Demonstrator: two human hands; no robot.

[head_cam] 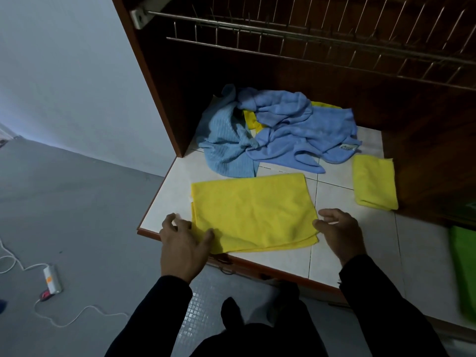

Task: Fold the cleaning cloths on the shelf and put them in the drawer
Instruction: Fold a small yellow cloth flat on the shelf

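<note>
I am looking down at a white tiled shelf [332, 256] with a red-brown wooden edge, sitting inside a dark wooden cabinet [425, 140] whose top and right side are running out of frame. A metal wire rack [309, 39] is hanging above, also cut off. On the shelf's near part a large yellow microfibre cloth [253, 212], folded once into a rectangle, is lying flat. Behind it a crumpled heap of blue cloths [280, 132] is covering another yellow cloth, of which only slivers are showing. A small white label on the heap's right corner is too blurred for me to read. To the right a small folded yellow cloth [374, 182] is lying apart from the rest. A green cloth [463, 269] is smearing out of view at the right edge. I am not seeing any drawer clearly.

My left hand [181, 243] is pinching the big cloth's near left corner, thumb on top. My right hand [340, 229] is touching its right edge with loosely curved fingers, not clasping it.

On the grey floor a white power strip [52, 279] is trailing its cord.
</note>
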